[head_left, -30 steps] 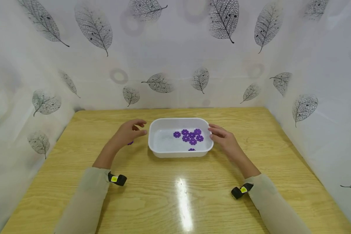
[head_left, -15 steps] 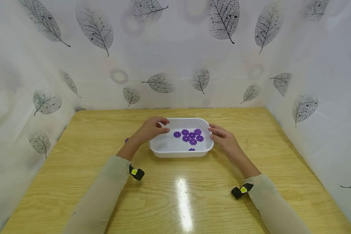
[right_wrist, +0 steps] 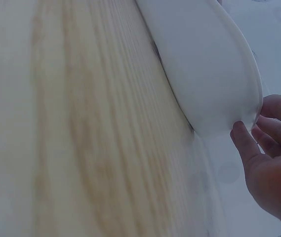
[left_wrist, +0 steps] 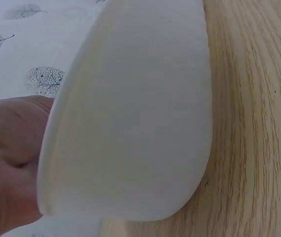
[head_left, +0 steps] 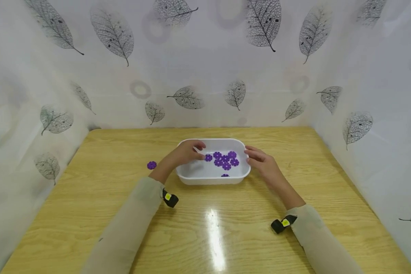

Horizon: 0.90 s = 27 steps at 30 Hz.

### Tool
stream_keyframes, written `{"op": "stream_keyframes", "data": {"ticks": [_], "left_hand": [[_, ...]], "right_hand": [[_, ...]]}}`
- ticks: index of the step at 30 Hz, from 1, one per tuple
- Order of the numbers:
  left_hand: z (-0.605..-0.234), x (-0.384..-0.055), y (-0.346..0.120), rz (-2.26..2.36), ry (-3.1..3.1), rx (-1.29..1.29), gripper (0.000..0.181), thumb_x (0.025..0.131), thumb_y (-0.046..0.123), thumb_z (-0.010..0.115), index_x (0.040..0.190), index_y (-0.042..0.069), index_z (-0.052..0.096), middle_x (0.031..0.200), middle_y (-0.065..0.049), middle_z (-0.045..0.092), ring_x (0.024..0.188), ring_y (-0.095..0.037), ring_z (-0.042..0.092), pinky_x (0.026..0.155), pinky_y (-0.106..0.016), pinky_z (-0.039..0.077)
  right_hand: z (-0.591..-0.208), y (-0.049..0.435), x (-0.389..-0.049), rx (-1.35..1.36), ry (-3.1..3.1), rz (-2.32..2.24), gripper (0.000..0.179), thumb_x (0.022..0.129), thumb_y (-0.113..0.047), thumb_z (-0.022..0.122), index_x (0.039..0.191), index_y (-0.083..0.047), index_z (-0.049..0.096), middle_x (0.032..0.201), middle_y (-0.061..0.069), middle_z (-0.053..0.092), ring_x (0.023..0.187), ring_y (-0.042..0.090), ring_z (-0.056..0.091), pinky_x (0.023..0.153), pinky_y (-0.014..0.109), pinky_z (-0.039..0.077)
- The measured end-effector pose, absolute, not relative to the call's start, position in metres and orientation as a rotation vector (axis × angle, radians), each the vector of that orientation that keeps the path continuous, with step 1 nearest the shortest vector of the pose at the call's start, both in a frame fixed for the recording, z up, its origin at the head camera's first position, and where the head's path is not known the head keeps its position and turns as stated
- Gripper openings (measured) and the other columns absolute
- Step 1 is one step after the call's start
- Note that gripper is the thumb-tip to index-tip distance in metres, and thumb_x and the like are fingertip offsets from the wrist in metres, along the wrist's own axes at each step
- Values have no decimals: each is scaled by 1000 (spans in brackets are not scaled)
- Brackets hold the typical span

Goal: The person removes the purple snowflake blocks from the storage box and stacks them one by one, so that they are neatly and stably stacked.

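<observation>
Holding tray's right rim point(head_left: 249, 169), hands point(head_left: 265, 165) apart, left point(head_left: 189, 151) perhaps touching disc point(head_left: 209, 157)

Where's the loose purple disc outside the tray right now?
In the head view, the purple notched disc lies on the wooden table, left of the white tray and beside the person's left wrist.

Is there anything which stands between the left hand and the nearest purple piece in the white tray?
Nothing visible does. In the head view, the left hand reaches over the left rim of the white tray, its thumb right by the nearest purple piece; I cannot tell whether they touch.
</observation>
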<state>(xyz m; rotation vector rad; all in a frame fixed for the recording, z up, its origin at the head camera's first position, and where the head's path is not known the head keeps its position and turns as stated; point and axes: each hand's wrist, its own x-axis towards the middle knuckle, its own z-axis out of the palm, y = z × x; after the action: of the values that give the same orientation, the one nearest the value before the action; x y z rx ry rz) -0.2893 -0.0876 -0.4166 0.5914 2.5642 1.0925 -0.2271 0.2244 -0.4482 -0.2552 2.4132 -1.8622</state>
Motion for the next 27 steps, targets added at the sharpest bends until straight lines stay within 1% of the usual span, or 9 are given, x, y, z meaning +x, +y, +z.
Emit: {"op": "stream_keyframes", "data": {"ticks": [4,10,17,21,27], "left_hand": [[-420,-293,-83,1020,2582,609,41,84,20,74,121,8,61,114,-8,62,103,-22,59,89,-35,49],[-429,-296,-74,964,2589,579,38,82,17,76,116,7,62,109,-5,63,99,-19,58,85,-32,51],[-435,-295,-68,968,2622,512,37,79,13,76,114,5,63,106,-5,64,97,-20,58,89,-33,50],[-440,-296,-66,927,2660,524,38,79,13,76,114,7,64,106,-4,63,99,-19,57,92,-35,48],[-446,-299,-64,912,2654,538,42,78,13,77,116,6,62,106,-5,63,99,-20,58,93,-35,47]], "right_hand": [[-448,226,-228,-248,2416,-1873,43,94,-22,62,133,-6,56,149,-1,41,135,22,39,101,22,41],[-445,225,-226,-243,2374,-1903,41,94,-17,61,133,-4,55,150,2,40,136,22,38,98,16,41],[-426,216,-217,-248,2359,-1889,42,95,-9,58,134,4,51,151,9,37,137,28,35,98,17,42],[-425,217,-216,-237,2362,-1884,41,95,-10,59,134,3,52,151,8,37,137,27,36,99,18,41],[-441,223,-224,-248,2374,-1891,42,94,-17,62,133,-3,55,150,2,39,136,23,38,100,19,41]]}}
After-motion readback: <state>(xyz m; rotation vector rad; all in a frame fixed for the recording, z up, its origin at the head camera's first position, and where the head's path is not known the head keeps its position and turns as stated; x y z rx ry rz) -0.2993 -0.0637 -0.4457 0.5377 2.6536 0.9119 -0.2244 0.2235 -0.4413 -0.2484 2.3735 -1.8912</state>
